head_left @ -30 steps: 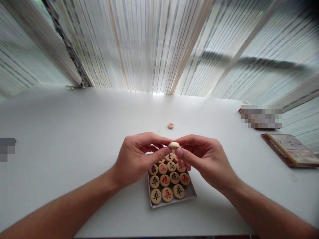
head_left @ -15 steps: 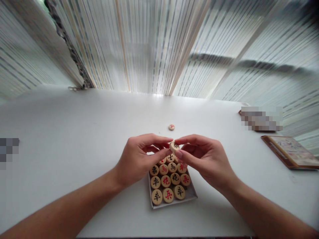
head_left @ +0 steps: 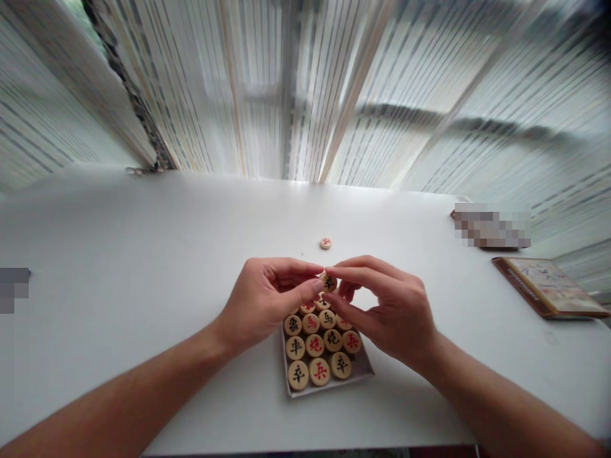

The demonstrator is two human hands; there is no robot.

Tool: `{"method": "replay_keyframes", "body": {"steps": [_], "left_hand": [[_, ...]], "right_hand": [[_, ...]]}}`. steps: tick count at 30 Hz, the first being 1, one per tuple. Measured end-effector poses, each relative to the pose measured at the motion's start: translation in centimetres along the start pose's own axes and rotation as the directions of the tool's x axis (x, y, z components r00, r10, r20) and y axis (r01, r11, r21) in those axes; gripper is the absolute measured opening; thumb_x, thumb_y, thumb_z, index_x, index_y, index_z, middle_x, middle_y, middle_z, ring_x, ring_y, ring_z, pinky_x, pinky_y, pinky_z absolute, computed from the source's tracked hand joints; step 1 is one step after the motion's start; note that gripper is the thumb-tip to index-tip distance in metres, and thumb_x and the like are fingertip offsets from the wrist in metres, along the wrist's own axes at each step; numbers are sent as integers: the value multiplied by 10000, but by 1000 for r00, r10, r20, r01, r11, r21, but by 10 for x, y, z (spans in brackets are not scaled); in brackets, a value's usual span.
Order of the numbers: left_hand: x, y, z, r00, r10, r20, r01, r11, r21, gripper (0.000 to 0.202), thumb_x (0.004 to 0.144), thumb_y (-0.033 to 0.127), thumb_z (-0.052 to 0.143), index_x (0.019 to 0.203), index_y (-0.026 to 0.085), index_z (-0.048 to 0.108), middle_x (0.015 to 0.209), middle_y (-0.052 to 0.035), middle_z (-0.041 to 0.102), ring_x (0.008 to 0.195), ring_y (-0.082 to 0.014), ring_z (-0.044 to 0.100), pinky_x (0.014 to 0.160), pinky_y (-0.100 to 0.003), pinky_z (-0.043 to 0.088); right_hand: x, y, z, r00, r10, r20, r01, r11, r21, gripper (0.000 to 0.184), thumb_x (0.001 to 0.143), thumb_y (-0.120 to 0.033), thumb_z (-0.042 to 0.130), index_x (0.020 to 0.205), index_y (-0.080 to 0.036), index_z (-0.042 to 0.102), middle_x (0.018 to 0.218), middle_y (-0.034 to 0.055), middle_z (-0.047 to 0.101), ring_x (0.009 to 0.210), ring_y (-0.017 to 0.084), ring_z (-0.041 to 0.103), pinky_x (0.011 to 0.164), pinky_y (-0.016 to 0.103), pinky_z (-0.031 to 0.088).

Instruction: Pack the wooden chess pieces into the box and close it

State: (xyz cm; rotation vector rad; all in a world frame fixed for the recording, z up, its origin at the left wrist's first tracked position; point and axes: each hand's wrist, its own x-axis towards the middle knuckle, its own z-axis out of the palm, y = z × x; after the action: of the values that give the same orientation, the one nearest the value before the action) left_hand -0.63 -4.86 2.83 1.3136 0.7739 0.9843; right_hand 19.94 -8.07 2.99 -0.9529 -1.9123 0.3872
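Note:
A round wooden Chinese chess piece point(head_left: 328, 282) with a black character is pinched between the fingertips of my left hand point(head_left: 274, 289) and my right hand point(head_left: 389, 299). Both hands hold it above the far part of a shallow box point(head_left: 360, 370). Inside the box sit rows of pieces with red and black characters, among them a red piece point(head_left: 319, 371) in the near row. The box's near right corner shows bare bottom, and my hands hide part of the far rows. Beyond my hands, a single red-marked piece point(head_left: 325, 243) lies on the table.
The white table point(head_left: 143, 254) carries a brown-edged book or box point(head_left: 554, 287) at the right, with a blurred-out object point(head_left: 491, 226) behind it. Another blurred-out object point(head_left: 13, 289) is at the left edge. Striped curtains point(head_left: 267, 95) hang along the table's far side.
The held piece has turned so its black character faces me more fully. My right hand's fingers have shifted around it. The whole view has moved slightly.

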Motion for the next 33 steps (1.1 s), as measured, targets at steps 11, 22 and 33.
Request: {"method": "replay_keyframes", "body": {"steps": [11, 22, 33], "left_hand": [[2, 2, -3, 997, 50, -56, -48, 998, 43, 146, 900, 245, 780, 961, 125, 836, 816, -77, 832, 680, -147, 764, 654, -233, 642], [11, -3, -16, 980, 121, -160, -103, 988, 118, 176, 875, 279, 777, 916, 113, 821, 771, -68, 791, 615, -123, 676, 586, -235, 582], [9, -3, -14, 986, 97, -135, -84, 991, 103, 194, 860, 290, 798, 921, 106, 817, 744, -63, 777, 600, -123, 660, 585, -249, 565]], "right_hand": [[1, 5, -2, 995, 61, 76, -63, 998, 25, 161, 889, -176, 793, 1042, -193, 746, 905, 46, 763, 730, 160, 705, 692, 321, 611], [-2, 6, -7, 964, 224, 142, -254, 935, 247, 218, 884, -251, 838, 1076, -186, 759, 929, 61, 765, 803, 190, 711, 741, 350, 621], [-36, -9, -53, 877, 306, 371, -331, 944, 3, 121, 904, -244, 792, 1006, -184, 771, 880, 55, 754, 716, 154, 633, 654, 293, 559]]}}
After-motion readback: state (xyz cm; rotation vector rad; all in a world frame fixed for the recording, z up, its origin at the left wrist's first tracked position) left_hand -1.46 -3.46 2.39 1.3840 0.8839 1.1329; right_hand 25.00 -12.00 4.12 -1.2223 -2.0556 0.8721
